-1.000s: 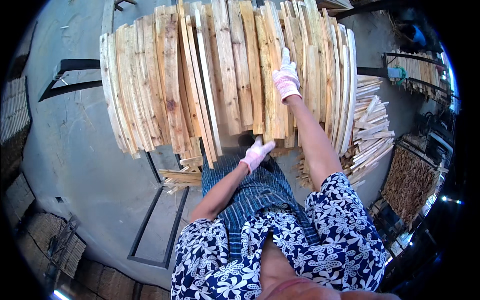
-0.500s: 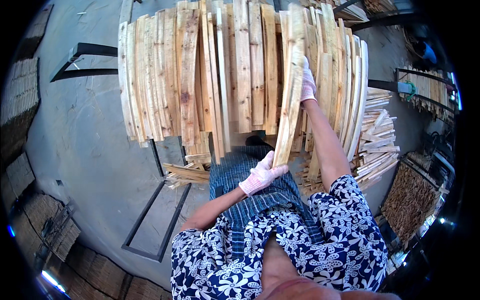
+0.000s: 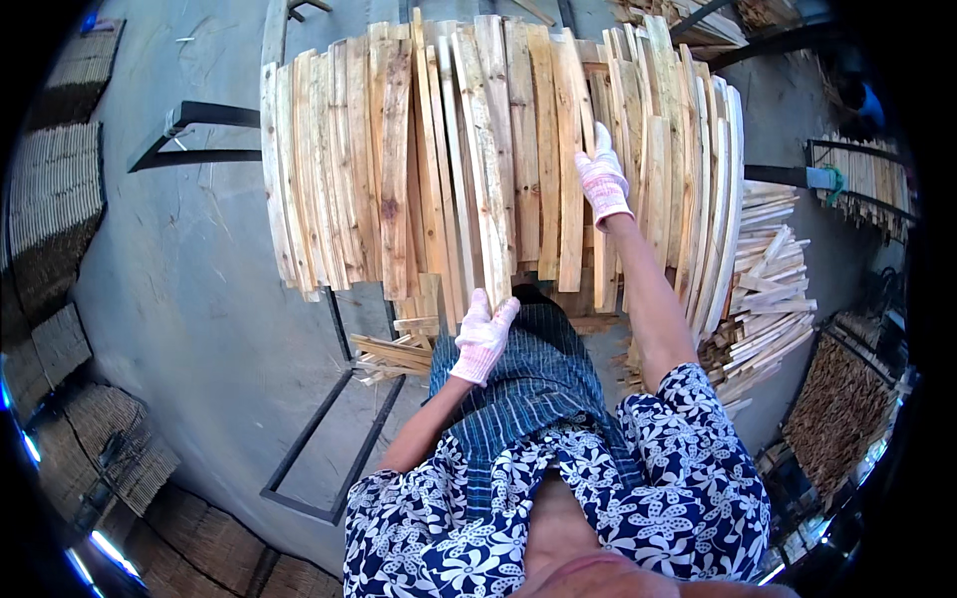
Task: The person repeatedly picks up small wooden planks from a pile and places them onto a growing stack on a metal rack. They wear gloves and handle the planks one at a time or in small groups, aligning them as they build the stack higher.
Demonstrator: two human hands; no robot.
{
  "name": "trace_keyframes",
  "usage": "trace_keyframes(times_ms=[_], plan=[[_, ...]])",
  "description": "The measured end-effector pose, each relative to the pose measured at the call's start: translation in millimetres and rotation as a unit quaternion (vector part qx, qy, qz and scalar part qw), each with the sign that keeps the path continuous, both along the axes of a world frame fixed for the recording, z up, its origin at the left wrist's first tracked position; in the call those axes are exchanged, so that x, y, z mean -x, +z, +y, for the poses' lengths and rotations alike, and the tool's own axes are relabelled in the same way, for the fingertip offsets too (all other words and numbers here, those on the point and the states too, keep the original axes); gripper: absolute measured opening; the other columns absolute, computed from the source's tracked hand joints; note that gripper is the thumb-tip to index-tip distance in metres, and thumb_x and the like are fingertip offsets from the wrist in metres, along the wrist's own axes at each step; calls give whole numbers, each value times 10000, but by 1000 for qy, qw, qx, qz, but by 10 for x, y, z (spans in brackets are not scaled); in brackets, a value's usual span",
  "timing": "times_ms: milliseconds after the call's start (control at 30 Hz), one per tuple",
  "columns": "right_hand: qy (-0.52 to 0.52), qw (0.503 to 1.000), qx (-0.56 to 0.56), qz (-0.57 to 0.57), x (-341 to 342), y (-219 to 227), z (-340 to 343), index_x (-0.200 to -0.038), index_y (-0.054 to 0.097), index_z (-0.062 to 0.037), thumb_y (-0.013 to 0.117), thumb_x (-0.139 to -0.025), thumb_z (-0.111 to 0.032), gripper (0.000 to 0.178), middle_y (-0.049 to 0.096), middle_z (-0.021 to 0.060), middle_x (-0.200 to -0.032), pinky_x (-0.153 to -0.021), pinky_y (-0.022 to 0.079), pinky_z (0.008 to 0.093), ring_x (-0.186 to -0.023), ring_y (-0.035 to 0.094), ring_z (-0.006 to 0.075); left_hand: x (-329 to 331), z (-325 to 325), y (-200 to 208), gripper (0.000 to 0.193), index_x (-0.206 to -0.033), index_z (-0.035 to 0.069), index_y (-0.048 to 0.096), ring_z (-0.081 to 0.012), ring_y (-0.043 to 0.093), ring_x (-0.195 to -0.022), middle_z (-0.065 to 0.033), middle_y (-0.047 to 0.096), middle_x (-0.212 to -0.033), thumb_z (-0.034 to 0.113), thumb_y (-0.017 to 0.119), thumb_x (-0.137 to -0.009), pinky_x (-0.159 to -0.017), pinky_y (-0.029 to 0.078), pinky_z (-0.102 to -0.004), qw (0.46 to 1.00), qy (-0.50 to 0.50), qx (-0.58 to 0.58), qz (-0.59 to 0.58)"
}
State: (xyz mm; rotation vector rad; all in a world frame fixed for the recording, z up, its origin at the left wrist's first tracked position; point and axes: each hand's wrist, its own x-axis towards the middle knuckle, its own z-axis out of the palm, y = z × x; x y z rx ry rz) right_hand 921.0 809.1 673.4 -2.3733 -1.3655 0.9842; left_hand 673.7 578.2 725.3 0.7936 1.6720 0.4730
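Note:
Side by side on a dark metal stand lie several long, pale wooden strips [image 3: 364, 159], running away from me. Both my hands wear pinkish-white knit gloves. My left hand [image 3: 482, 339] is closed on the near end of a knotty wooden strip [image 3: 486, 189] lying over the others near the middle of the row. Farther out to the right, my right hand [image 3: 604, 181] has its thumb and fingers on either side of a narrow wooden strip [image 3: 578, 90]. Its fingertips are partly hidden against the wood.
Black metal bars [image 3: 199, 115] stick out left of the stand. A dark rectangular frame [image 3: 329, 439] stands at the lower left. Loose wooden sticks [image 3: 773, 289] are heaped at the right. Stacked slatted bundles [image 3: 55, 189] line the far left, and a brown pile [image 3: 837, 419] sits far right.
The strip held between both hands has swung left and lies on the row. My left hand moved left with its near end; my right hand let go and now grasps another strip.

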Motion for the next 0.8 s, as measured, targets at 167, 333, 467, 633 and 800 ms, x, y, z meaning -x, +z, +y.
trace_keyframes(times_ms=[167,333,467,633,800], plan=[[33,996,-49,67,820,385,-209,-1593,264,-189,578,-951,-429,755,552,319,-1314,-897,515,531,-1040,635,451,-178,-49,-299,275,-1117,59,537,-231,639,-758,-111,659,-881,269,633,-968,-708,542,-384,980,59,116,-152],[211,966,23,-146,1627,357,-375,-1620,221,-239,615,-953,-357,784,500,214,-1157,-844,499,534,-1042,557,386,24,-241,-206,650,-1535,65,291,-162,640,-922,-104,658,-1128,130,571,-952,-787,546,-307,978,-171,114,-15],[190,952,2,-239,1743,136,-420,-1600,275,-217,479,-950,-102,691,487,216,-1117,-734,517,502,-870,569,354,274,-358,140,522,-1452,12,434,-190,605,-1110,-96,643,-1205,129,600,-971,-946,509,-336,966,-142,119,-179],[142,977,-13,-160,1580,72,-378,-1604,235,-187,592,-915,-159,776,507,245,-1148,-814,550,525,-949,598,395,484,392,170,420,-1362,-15,531,-277,635,-1127,-192,629,-1244,102,615,-968,-977,519,-381,968,-44,-235,76],[117,980,27,-156,1533,55,-324,-1607,220,-216,669,-902,-231,836,518,232,-1156,-855,556,529,-1026,603,416,412,1455,-137,659,-1413,-24,472,-388,627,-1111,-259,614,-1199,367,668,-921,-951,521,-486,909,-145,-180,348]])
